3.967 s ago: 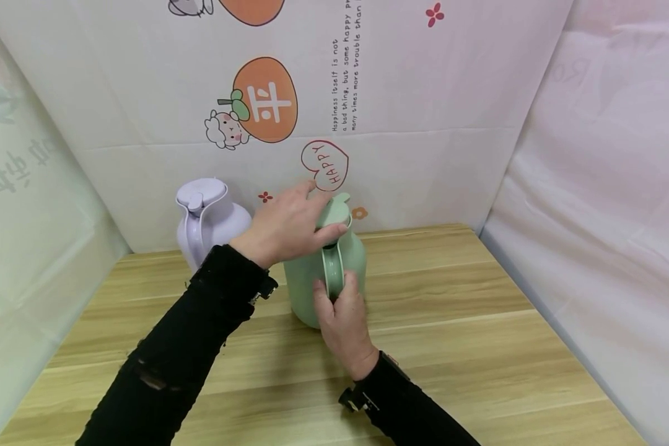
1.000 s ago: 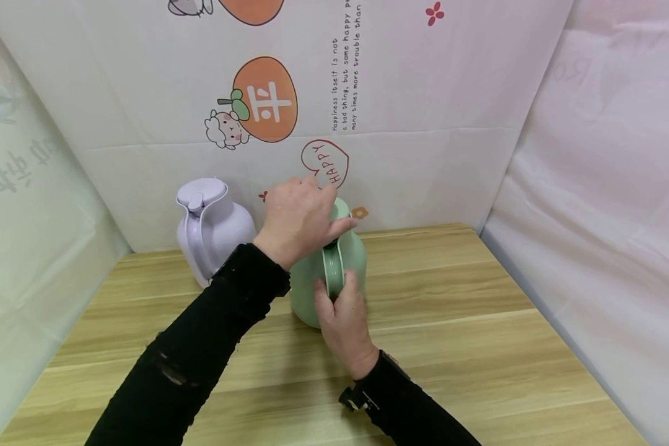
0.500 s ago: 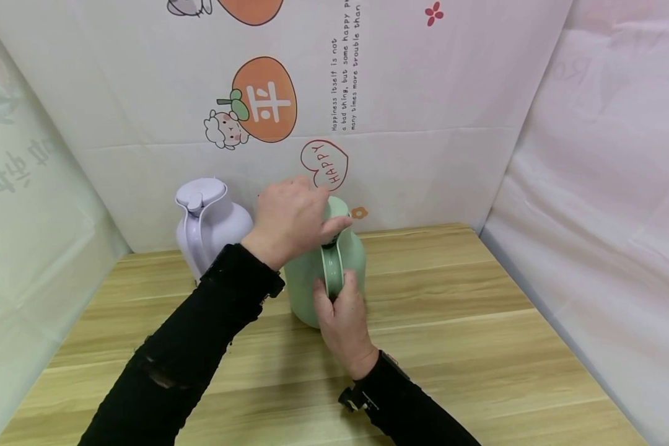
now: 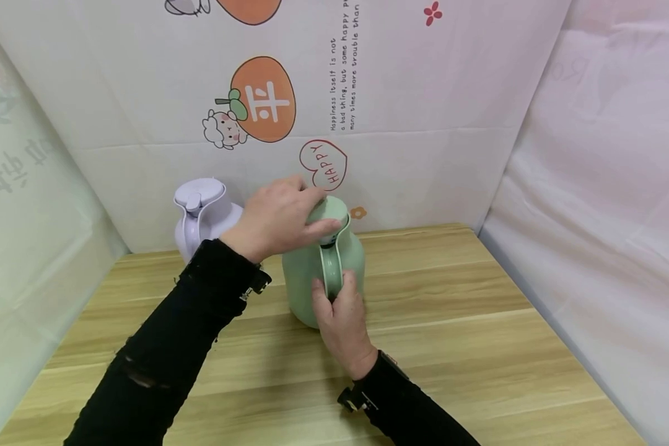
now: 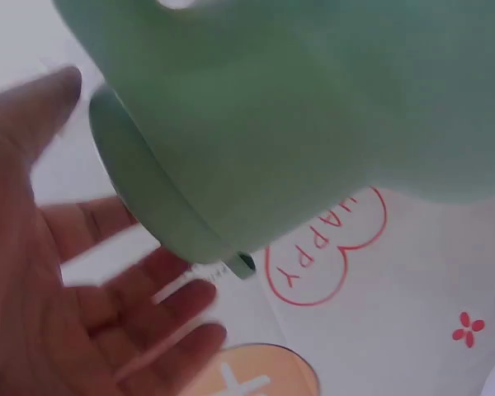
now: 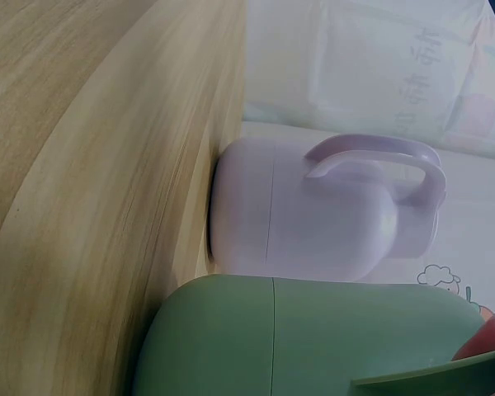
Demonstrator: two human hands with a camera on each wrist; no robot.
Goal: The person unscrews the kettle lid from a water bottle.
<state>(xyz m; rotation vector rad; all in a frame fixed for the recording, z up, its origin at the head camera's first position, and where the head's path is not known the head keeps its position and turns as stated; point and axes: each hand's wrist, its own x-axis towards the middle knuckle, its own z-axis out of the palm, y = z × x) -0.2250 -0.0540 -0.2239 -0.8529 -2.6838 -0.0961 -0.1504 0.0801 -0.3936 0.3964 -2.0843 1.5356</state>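
Nearest us, the right hand (image 4: 342,325) grips the handle (image 4: 332,266) of the green jug (image 4: 303,285) from either side, so the jug lies just beyond those fingers, standing upright with its long axis vertical on the wooden table (image 4: 451,347). Higher and farther off, we see the left hand (image 4: 279,217) as the nearer one to the round lid (image 4: 334,209): its fingers are loosely spread, thumb across the near side and the others toward the far left, the lid lying between; we cannot tell how firmly they touch it. Close under that thumb sits the handle's top. Left of the left fingers we find the lilac jug (image 6: 313,214), upright, partly hidden by the black sleeve (image 4: 161,347). Beyond all the fingers hangs a printed white cloth (image 4: 424,124).
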